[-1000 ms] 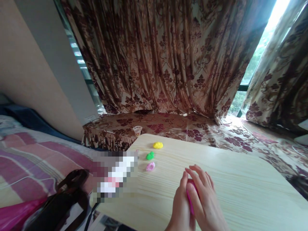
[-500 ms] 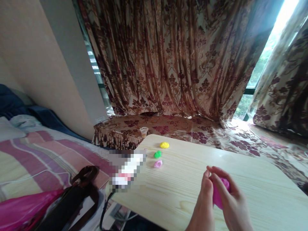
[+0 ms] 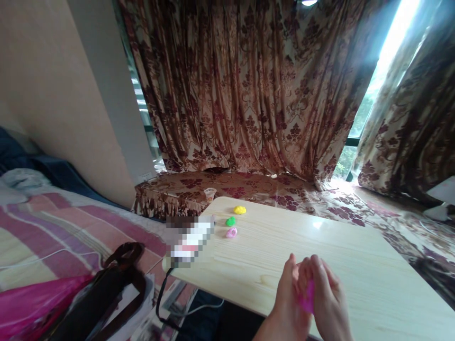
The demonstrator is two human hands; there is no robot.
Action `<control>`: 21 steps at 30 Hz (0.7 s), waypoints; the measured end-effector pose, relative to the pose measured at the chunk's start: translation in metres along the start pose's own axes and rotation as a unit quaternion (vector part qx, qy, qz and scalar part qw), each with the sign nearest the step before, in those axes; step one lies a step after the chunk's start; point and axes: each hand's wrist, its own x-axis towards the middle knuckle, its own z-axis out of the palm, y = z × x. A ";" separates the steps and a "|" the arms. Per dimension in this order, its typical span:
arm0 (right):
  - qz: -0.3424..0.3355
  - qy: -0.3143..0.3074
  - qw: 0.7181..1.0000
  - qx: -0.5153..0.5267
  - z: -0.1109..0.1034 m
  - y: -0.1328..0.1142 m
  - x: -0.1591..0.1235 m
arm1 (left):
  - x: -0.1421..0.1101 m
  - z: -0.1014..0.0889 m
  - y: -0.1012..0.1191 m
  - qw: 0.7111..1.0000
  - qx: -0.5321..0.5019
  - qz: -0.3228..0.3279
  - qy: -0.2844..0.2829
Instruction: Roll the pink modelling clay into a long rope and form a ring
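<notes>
A magenta lump of modelling clay (image 3: 306, 299) is pressed between my two palms, with most of it covered by the fingers. My left hand (image 3: 288, 303) cups it from the left, fingertips pointing up. From the other side my right hand (image 3: 329, 298) closes round it with bent fingers. Across the table, three small clay pieces lie in a line: a yellow one (image 3: 239, 210), a green one (image 3: 231, 221) and a light pink one (image 3: 231, 232).
The pale wooden table (image 3: 341, 251) stands before a curtained window seat. On its left edge lies a blurred-out white item (image 3: 194, 239) with a black cable. A clear cup (image 3: 209, 194) stands behind the table. Left are a striped bed (image 3: 64, 222) and a dark bag (image 3: 95, 293).
Both hands have shifted slightly left with the magenta clay and wrap it more closely, so less of it shows. The camera view has turned a little to the right.
</notes>
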 end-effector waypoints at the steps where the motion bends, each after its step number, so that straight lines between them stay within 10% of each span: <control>1: -0.025 -0.002 0.997 -0.068 0.002 0.001 -0.002 | 0.000 -0.001 -0.002 1.000 -0.024 -0.010 -0.004; 9: -0.271 0.011 0.845 -0.460 -0.010 0.001 0.025 | -0.018 -0.005 0.006 0.997 -0.067 -0.016 0.024; 16: -0.125 -0.037 0.955 -0.267 -0.017 0.002 0.023 | -0.011 0.005 0.020 0.960 0.206 0.081 0.173; 21: -0.051 -0.007 0.977 -0.208 -0.014 0.009 0.034 | -0.011 0.010 0.029 0.932 0.307 0.121 0.152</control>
